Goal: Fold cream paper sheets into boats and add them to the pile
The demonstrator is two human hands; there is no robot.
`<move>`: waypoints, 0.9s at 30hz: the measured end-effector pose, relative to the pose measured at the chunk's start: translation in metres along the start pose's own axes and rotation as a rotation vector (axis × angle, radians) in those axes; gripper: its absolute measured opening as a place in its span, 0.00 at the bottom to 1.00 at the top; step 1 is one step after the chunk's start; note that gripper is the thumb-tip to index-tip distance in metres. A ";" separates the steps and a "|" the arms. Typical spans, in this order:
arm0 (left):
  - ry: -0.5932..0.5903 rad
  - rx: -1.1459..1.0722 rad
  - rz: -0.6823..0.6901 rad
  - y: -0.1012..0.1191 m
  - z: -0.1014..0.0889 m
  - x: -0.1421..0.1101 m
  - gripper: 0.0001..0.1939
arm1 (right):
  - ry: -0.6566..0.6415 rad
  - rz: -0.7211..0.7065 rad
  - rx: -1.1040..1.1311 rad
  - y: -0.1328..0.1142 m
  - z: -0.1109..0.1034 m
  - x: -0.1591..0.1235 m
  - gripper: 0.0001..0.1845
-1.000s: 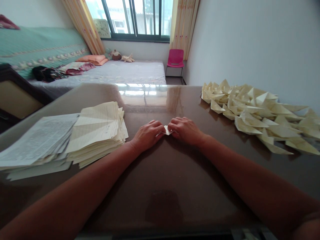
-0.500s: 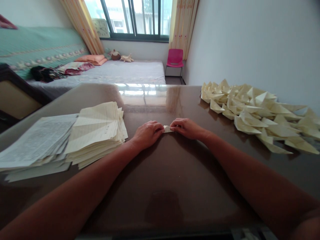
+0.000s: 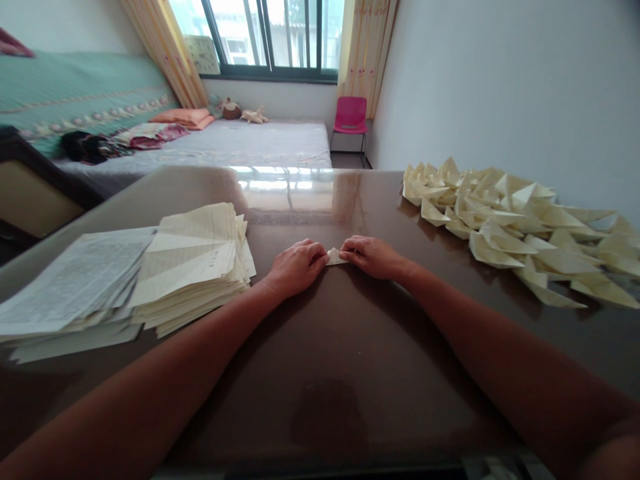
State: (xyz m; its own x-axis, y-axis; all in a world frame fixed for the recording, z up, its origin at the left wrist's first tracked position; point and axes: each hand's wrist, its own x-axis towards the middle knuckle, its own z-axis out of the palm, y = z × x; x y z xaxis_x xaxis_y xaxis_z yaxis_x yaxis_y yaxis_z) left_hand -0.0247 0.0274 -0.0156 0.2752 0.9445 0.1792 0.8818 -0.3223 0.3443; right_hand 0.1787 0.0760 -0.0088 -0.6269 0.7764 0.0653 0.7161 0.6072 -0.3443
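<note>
Writing first. The top sheet of the cream stack is showing ruled lines and a short row of dark characters, too small to read. Left of it, touching, the white sheets are carrying dense print across the top page, also past reading. By the window a square clock is facing the room, its markings too blurred to tell the time.

Both hands are working at the middle of the brown table. The left hand is pinching the left end of a small folded paper; the right hand is gripping its right end, fingers curling in. The paper is lying between them at the tabletop, its middle rising to a low point (whether its underside is resting flat, I cannot tell).

Against the frame a second ago: the right hand is now sitting slightly farther right, its fingers bunching more tightly, and more of the paper is showing between the hands. Against the half-second frame, hardly anything is differing. Stacks and pile are keeping their places.

At the right, beside the wall, a heap of cream paper shapes is spreading over the table, points sticking up. Beyond the table, a pink chair is standing near the bed.
</note>
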 end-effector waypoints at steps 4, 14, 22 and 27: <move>0.017 0.037 -0.033 0.003 0.002 0.000 0.15 | 0.006 0.057 -0.087 -0.005 0.003 0.001 0.17; 0.013 0.164 -0.059 0.009 0.003 0.002 0.15 | 0.023 0.121 -0.184 -0.011 0.007 0.004 0.20; 0.031 0.217 -0.021 0.009 0.004 0.001 0.15 | 0.042 0.144 -0.173 -0.012 0.006 0.003 0.22; 0.018 0.229 -0.024 0.008 0.005 0.003 0.16 | 0.058 0.153 -0.180 -0.014 0.007 0.003 0.22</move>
State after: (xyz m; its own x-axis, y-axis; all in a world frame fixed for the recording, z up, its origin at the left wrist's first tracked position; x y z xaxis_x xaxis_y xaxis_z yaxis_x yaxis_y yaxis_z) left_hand -0.0145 0.0274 -0.0172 0.2478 0.9498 0.1909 0.9526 -0.2748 0.1308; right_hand 0.1649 0.0686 -0.0104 -0.4924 0.8666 0.0805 0.8476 0.4985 -0.1821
